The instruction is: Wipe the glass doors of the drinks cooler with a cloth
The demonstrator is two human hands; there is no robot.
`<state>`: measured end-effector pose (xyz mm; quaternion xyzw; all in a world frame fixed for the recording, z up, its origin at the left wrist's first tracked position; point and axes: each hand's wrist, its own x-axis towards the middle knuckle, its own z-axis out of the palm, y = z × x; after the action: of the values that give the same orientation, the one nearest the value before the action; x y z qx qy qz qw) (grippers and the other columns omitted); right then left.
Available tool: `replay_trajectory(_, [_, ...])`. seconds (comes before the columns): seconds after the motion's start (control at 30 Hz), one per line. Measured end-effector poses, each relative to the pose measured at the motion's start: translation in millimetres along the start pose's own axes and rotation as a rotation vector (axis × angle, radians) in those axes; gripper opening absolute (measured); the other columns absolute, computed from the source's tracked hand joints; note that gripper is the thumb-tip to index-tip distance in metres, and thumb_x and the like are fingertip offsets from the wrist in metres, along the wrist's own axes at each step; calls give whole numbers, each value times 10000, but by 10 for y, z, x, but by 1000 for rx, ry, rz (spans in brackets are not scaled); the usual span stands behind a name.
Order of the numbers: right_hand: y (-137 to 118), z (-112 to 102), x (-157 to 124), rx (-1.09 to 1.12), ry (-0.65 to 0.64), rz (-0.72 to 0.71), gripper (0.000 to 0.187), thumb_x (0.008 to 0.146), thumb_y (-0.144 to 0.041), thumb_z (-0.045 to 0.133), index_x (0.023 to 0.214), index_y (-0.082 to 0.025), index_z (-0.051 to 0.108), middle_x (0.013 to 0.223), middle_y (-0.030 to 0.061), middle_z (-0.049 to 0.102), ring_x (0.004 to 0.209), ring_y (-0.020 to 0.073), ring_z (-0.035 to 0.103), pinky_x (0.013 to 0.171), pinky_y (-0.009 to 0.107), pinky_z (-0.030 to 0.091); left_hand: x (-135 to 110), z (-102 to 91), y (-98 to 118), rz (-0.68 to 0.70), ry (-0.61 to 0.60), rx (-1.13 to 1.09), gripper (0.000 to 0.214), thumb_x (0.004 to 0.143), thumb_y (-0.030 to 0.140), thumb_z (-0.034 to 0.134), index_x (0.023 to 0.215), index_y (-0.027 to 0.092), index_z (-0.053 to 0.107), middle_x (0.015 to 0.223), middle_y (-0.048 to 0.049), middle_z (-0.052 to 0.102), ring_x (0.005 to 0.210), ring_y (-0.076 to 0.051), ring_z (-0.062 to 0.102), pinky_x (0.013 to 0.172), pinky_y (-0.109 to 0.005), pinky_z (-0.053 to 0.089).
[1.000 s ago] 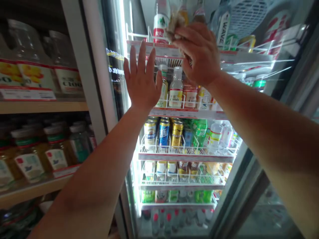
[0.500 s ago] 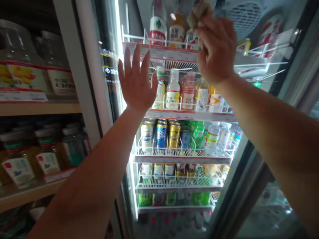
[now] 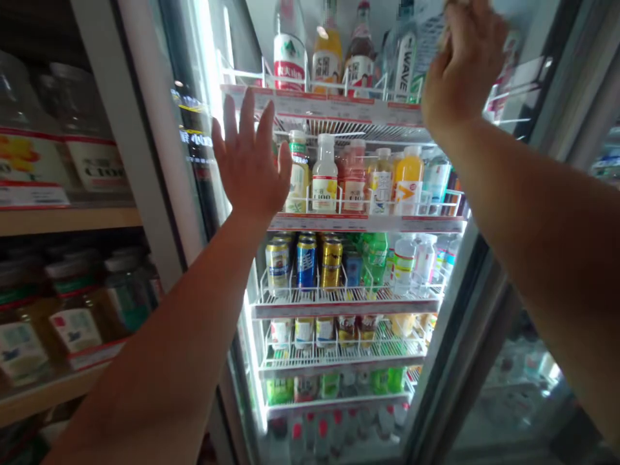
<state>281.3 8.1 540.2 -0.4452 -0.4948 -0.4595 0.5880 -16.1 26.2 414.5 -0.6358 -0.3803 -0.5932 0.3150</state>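
Note:
My left hand is raised palm forward with its fingers spread, at the left side of a lit drinks fridge. It holds nothing and looks laid flat on the glass front, though contact is hard to make out. Higher up on the right, my right hand is closed around a crumpled beige cloth, mostly hidden by the fingers and cut off by the top edge. Behind that hand is the top shelf, with a clear bottle just left of it.
Lower fridge shelves hold bottles, an orange drink among them, and cans such as a gold can. At left, a wooden shelf carries more bottles, beside a grey upright frame. A dark door frame runs down the right.
My right hand has moved right and slightly up with the cloth, uncovering the top-shelf bottles. My left hand keeps its spread pose; the view has shifted a little.

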Motion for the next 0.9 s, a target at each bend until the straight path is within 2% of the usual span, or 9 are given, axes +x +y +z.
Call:
replay_trajectory(0.1, [-214,11,-259,54,-31,-47,539,856,-54,463,1335,-243,625,1475,-1,571,1376,310,460,1110,575,407,-25,-68,69,-29,-19,-19,610,960,489,403,1550,338,355,1661,141,172,1565,-186,0,1313,-431,-35])
replay_trajectory(0.23, [-484,-5,-718,182,-103,-455,415,878,-129,524,1248,-240,677,1379,-40,653,1333,264,508,1136,504,405,-28,-71,68,-37,-23,-37,613,953,510,416,1546,378,339,1653,178,146,1559,-176,-38,1313,-444,-51])
replay_trajectory(0.33, [-493,-50,-816,194,-239,-605,407,925,-166,501,1295,-275,632,1422,-51,619,1364,229,473,1153,491,381,-20,-66,61,-27,-23,-9,608,963,466,422,1552,335,349,1662,141,154,1566,-190,20,1315,-447,-31])
replay_trajectory(0.47, [-263,-80,-591,153,-221,-556,395,1003,-235,442,1378,-257,564,1514,-18,532,1392,243,447,1158,518,365,-16,-82,83,-27,-22,63,615,956,401,437,1555,288,360,1665,93,188,1567,-203,62,1312,-466,20])
replay_trajectory(0.6, [23,6,-355,120,-14,-316,418,1009,-215,399,1401,-236,544,1578,36,445,1436,233,421,1186,513,349,-18,-82,88,-23,-18,74,622,948,400,442,1554,291,360,1664,98,186,1566,-200,60,1313,-460,26])
replay_trajectory(0.7, [116,55,-341,126,94,-250,433,973,-153,400,1370,-183,569,1597,72,410,1481,230,370,1189,513,341,-16,-67,74,-34,-1,35,605,939,413,456,1535,353,371,1654,145,192,1564,-185,66,1316,-451,19])
replay_trajectory(0.77, [110,32,-396,124,25,-377,443,952,-171,459,1384,-186,554,1601,72,407,1482,227,359,1198,505,324,-15,-60,67,-14,0,88,613,946,402,445,1548,315,366,1662,107,202,1565,-201,81,1311,-468,48])
replay_trajectory(0.87, [61,-57,-499,137,-215,-695,458,937,-220,502,1393,-239,543,1579,29,448,1459,228,383,1186,502,333,-14,-53,60,13,-7,155,628,956,387,433,1563,247,353,1673,47,203,1565,-228,87,1302,-489,68])
replay_trajectory(0.9, [47,-83,-525,146,-260,-741,456,938,-227,494,1390,-261,545,1569,7,461,1453,226,393,1176,500,347,-13,-52,58,7,-7,146,625,956,393,435,1561,256,353,1672,57,199,1566,-220,82,1304,-482,61])
